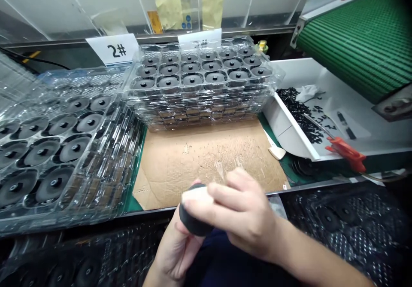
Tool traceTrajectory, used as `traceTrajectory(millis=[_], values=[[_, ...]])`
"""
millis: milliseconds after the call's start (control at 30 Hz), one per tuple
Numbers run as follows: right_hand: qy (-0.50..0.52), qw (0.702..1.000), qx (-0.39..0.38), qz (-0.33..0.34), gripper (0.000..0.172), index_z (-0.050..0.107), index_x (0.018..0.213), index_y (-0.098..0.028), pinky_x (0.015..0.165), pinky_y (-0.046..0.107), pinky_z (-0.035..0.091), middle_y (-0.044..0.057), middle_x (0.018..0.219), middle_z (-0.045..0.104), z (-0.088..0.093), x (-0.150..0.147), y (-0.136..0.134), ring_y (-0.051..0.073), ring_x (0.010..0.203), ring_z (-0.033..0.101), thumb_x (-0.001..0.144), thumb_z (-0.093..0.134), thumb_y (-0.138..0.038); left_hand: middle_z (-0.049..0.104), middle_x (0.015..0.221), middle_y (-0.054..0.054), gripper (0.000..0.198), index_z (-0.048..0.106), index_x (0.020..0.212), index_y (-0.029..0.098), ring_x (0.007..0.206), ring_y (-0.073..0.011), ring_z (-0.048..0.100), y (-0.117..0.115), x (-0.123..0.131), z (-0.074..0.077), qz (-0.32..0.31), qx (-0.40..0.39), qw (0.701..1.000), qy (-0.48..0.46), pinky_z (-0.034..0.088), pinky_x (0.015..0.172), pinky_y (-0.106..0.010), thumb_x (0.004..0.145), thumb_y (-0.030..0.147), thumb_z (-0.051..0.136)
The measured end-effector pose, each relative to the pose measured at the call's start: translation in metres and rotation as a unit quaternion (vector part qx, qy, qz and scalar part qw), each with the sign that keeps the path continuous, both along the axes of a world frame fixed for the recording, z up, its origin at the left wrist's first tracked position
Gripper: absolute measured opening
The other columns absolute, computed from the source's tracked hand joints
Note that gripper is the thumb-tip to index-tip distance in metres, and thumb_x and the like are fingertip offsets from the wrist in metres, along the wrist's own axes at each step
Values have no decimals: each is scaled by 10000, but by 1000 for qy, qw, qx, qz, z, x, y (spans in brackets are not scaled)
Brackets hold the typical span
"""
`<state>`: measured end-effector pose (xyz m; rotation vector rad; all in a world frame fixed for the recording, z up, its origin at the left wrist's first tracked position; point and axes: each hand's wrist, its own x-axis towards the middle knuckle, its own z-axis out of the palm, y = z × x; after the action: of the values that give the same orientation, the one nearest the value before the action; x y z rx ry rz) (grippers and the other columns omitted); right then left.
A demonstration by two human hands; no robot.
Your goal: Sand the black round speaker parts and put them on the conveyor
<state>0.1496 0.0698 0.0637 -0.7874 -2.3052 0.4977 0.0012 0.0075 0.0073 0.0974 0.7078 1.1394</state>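
Beyond our fingers lie stacked clear trays [199, 106] of black discs [192, 80] and, nearer, a cardboard sheet [206, 162]. Our right hand [238, 209] and left hand [175, 252] are clamped together on a short black rubber cylinder [193, 220], which sits between the fingers, its round end tilted upward, its short axis hard to judge.

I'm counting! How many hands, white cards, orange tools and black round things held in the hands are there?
Hands: 2 (left hand, right hand)
Black round part: 1
White cards: 2 ("2#" card, card behind the trays)
Orange-handled tool: 1
Total: 6
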Motion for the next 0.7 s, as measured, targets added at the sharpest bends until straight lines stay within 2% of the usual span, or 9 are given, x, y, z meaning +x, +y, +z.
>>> traceTrajectory(millis=[67, 100, 200, 267, 367, 433, 500, 600, 700], values=[[49, 997, -30, 41, 285, 629, 1039, -264, 651, 298, 367, -5, 788, 642, -10, 2, 12, 136, 684, 495, 930, 381, -175, 693, 1073, -12, 406, 644, 1070, 295, 1043, -197, 611, 0, -1, 5, -19, -12, 1000, -5, 491, 888, -280, 683, 209, 730], [64, 996, -63, 24, 294, 621, 1058, -268, 689, 296, 386, -6, 837, 649, -16, 5, 17, 133, 734, 520, 925, 387, -150, 695, 1072, -18, 418, 654, 1054, 287, 1015, -215, 627, 0, -3, 7, -25, -16, 1000, -11, 501, 874, -292, 658, 193, 748], [75, 980, -148, -106, 289, 582, 1128, -256, 772, 299, 425, 15, 982, 642, -45, 18, 20, 140, 880, 551, 913, 427, -140, 668, 1138, -36, 491, 651, 1067, 281, 1023, -275, 619, 0, -7, 10, -38, 0, 998, -43, 498, 883, -323, 597, 251, 791], [68, 969, -185, -150, 280, 565, 1152, -249, 775, 296, 448, 31, 1042, 632, -73, 25, 14, 143, 916, 559, 916, 437, -172, 650, 1171, -41, 520, 634, 1096, 285, 1047, -280, 605, 0, -9, 8, -35, 19, 997, -60, 491, 891, -321, 599, 309, 785], [27, 969, -207, -129, 255, 623, 1074, -242, 700, 297, 467, 29, 902, 666, -111, 30, 1, 150, 802, 583, 889, 464, -170, 643, 1182, -32, 500, 624, 1105, 306, 1031, -252, 617, 2, -12, 4, -36, 35, 997, -65, 491, 878, -294, 625, 333, 763], [1, 971, -210, -116, 236, 665, 1003, -241, 662, 306, 455, 15, 754, 660, -118, 31, -2, 155, 709, 570, 861, 495, -159, 640, 1189, -24, 480, 617, 1114, 314, 1036, -247, 614, 3, -13, 2, -45, 33, 996, -65, 487, 879, -286, 652, 310, 749], [-9, 968, -211, -135, 249, 654, 1035, -241, 669, 313, 439, 15, 747, 652, -103, 32, -2, 157, 702, 555, 868, 490, -157, 641, 1187, -19, 478, 614, 1122, 309, 1050, -252, 606, 4, -13, 0, -54, 33, 996, -61, 482, 887, -282, 664, 269, 743], [45, 967, -179, -173, 286, 579, 1144, -262, 708, 295, 418, 15, 937, 658, -52, 28, 1, 145, 796, 555, 896, 476, -164, 649, 1171, -23, 502, 613, 1126, 297, 1042, -268, 609, 3, -9, -1, -54, 39, 997, -45, 484, 888, -305, 646, 262, 754], [73, 993, -81, -41, 314, 542, 1194, -261, 678, 300, 382, 12, 992, 660, -9, 18, 3, 142, 761, 540, 918, 421, -169, 643, 1172, -34, 519, 624, 1118, 276, 1086, -274, 577, 1, -5, -1, -30, 20, 999, -4, 442, 950, -348, 624, 357, 760]])
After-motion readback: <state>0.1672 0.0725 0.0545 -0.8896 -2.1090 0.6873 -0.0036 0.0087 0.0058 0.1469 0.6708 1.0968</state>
